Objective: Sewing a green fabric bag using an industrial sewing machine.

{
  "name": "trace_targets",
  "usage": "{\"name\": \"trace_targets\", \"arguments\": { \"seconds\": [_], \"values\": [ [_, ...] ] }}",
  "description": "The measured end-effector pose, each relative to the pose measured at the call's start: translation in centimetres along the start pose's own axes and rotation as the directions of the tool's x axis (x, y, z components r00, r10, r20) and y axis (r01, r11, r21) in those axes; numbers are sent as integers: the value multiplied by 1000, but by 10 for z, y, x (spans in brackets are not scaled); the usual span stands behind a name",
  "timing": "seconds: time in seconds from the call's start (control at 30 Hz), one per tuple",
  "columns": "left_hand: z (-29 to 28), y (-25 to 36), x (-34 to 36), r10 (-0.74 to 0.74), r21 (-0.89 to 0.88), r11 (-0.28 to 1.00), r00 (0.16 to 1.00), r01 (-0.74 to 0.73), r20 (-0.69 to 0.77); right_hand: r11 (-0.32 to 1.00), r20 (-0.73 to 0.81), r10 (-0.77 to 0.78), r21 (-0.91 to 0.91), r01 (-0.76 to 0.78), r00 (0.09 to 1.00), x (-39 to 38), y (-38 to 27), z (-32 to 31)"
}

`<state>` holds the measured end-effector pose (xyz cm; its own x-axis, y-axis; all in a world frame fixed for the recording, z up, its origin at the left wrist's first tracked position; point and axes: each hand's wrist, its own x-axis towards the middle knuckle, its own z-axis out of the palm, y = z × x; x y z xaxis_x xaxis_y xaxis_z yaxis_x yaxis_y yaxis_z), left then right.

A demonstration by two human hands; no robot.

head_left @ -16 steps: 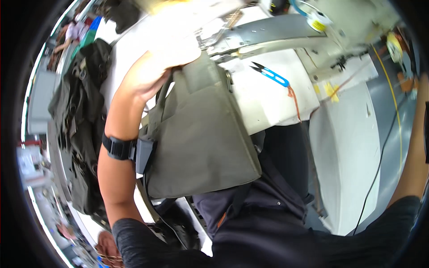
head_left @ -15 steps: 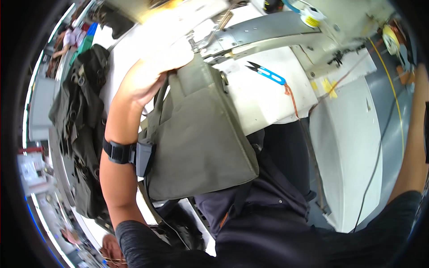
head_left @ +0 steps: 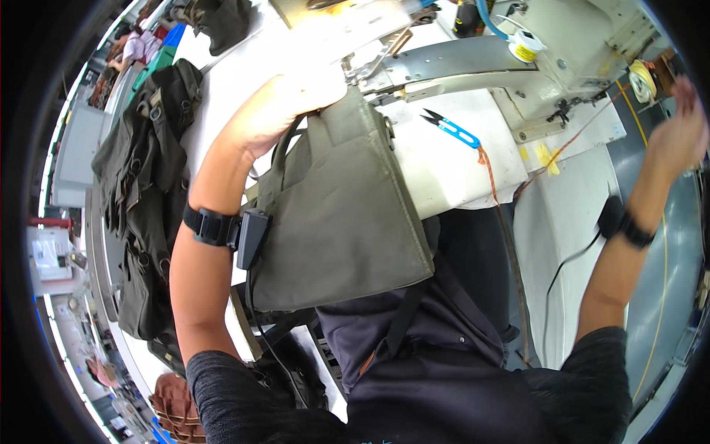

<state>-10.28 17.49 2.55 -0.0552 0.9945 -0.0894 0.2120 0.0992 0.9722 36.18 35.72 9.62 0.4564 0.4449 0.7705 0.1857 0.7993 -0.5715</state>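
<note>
Positioning, apparently: left hand [head_left: 302, 99] on bag [head_left: 344, 222] at sewing machine [head_left: 451, 63], right hand [head_left: 679, 137] apart; grips unclear; next likely needs steadiness.

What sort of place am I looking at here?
Likely a sewing workshop: what looks like an industrial sewing machine stands beyond the blue-handled thread snips, and similar dark olive material is heaped left of the olive bag.

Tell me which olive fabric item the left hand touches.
The large central bag, its top under the left hand; the heap far left and the bundle up top lie apart from that hand.
</note>
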Motion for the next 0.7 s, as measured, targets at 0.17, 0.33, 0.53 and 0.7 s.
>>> {"name": "trace_targets", "arguments": {
  "seconds": [0.17, 0.33, 0.53, 0.7],
  "values": [
    [-2, 3, 3, 62, 99, 993, 995, -69, 74, 896, 906, 243, -73, -437, 346, -205, -74, 26],
    [1, 22, -3, -9, 489, 872, 1000, -1, 18, 641, 905, 368, -80, -764, 214, -277, -54, 94],
    [3, 30, -2, 218, 630, 729, 963, -267, 157, 227, 946, 306, 36, -973, 106, -258, -78, 102],
    [8, 32, -6, 175, 638, 742, 978, -208, 115, 304, 933, 346, -10, -953, 101, -250, -79, 100]
  ]
}}
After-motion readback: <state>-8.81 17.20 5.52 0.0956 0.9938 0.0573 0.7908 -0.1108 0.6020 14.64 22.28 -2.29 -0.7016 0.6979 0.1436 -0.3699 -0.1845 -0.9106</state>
